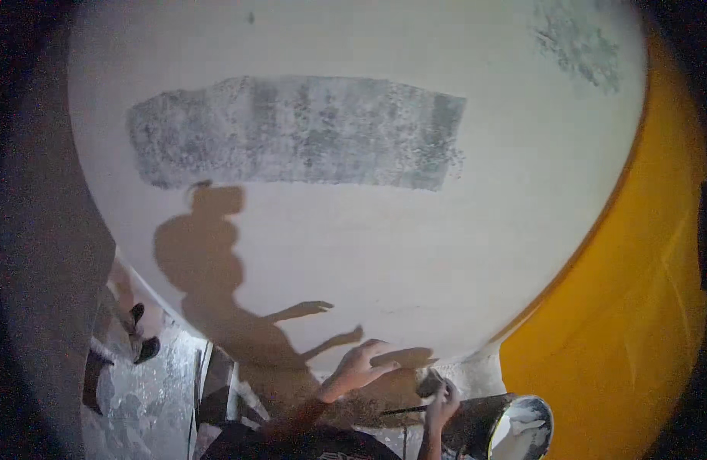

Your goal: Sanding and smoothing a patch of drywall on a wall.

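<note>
My left hand (359,369) is at the bottom middle, in front of a large pale curved surface (353,238). Its thumb and fingers close on one end of a flat, brown, elongated piece (403,358), whose kind I cannot make out. To the right and lower, my right hand (443,400) has its fingers closed round a small dark tool (428,382) with a blunt, scraper-like end. That end lies close to a whitish, smeared area (476,376). Beside my right hand, a dark bucket (550,423) lies tilted, with whitish material inside.
A broad grey patch (300,130) crosses the pale surface, and a smaller one (580,46) marks its upper right. An orange surface (622,291) borders the right side. At lower left are a spattered floor (143,399) and dark shoes (146,350). My shadow falls on the pale surface.
</note>
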Tool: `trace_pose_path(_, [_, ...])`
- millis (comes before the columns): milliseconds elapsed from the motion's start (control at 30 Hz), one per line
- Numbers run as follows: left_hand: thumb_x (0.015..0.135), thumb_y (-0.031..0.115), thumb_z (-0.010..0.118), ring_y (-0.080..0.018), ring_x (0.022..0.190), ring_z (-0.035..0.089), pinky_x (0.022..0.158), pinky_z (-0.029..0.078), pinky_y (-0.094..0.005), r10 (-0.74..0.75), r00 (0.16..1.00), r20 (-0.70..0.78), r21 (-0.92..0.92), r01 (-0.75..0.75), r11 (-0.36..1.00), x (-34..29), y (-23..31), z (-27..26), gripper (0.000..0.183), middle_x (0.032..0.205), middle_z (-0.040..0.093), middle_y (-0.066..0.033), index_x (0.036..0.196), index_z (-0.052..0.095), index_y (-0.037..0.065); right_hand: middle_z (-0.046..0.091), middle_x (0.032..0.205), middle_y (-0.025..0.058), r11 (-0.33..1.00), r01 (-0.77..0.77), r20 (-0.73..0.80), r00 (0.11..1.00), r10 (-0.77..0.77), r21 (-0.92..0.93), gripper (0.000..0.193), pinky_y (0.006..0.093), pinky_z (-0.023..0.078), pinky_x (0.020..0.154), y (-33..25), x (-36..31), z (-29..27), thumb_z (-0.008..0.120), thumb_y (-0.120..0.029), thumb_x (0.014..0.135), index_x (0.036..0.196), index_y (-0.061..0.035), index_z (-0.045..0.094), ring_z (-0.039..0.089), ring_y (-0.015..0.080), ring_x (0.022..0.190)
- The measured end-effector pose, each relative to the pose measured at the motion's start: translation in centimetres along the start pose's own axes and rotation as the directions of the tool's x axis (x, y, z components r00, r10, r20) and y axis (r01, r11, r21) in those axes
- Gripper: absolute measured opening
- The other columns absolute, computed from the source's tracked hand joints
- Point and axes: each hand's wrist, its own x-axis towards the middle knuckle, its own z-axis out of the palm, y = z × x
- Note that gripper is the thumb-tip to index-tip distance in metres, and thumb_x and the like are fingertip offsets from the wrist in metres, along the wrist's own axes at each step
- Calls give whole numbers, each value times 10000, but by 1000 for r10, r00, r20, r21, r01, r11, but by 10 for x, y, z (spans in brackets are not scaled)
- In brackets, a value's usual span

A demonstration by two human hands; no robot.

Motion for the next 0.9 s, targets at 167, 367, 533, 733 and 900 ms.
trace_pose_path(167, [853, 223, 650, -191, 853, 605, 756, 468, -324, 26, 999, 40, -187, -18, 982, 1, 0, 0, 286, 975, 639, -152, 1033, 623, 4, 623, 1004, 102, 938, -73, 401, 913, -75, 340, 208, 292, 444, 821, -103, 27, 54, 582, -99, 887, 1063, 8, 610, 573, 182, 916])
trace_pose_path(367, [874, 191, 621, -120, 745, 568, 665, 454, -296, -91, 926, -366, -300, -24, 954, -22, 1, -17, 215, 766, 624, -109, 841, 610, -22, 633, 989, 94, 898, 30, 576, 757, -308, 439, 289, 323, 447, 827, -140, 29, 81, 651, -153, 841, 1067, 18, 593, 590, 203, 912])
trace_pose_path(533, [890, 184, 599, -136, 800, 597, 751, 489, -309, -155, 835, -528, -126, 104, 987, -61, -8, -31, 204, 819, 646, -110, 928, 615, -15, 649, 894, 99, 945, 22, 817, 497, -293, 326, 256, 321, 456, 772, -117, 16, 99, 660, -190, 830, 986, 8, 612, 605, 190, 845])
trace_pose_path(733, [869, 164, 624, -183, 902, 631, 808, 510, -351, -238, 830, -505, -505, -61, 861, -107, -16, -28, 307, 1016, 659, -95, 1145, 613, 31, 628, 806, 131, 923, 185, 838, 388, -383, 337, 131, 349, 444, 672, -95, 12, 119, 623, -159, 848, 863, -29, 617, 601, 318, 740])
trace_pose_path(900, [876, 217, 611, -220, 1045, 588, 929, 436, -372, -286, 856, -430, -218, 209, 953, -133, 6, -25, 300, 1083, 633, -101, 1135, 610, 65, 586, 780, 92, 354, 742, 572, -49, -819, 570, 86, 451, 411, 748, -84, 28, 128, 633, -157, 770, 835, -104, 616, 565, 283, 788])
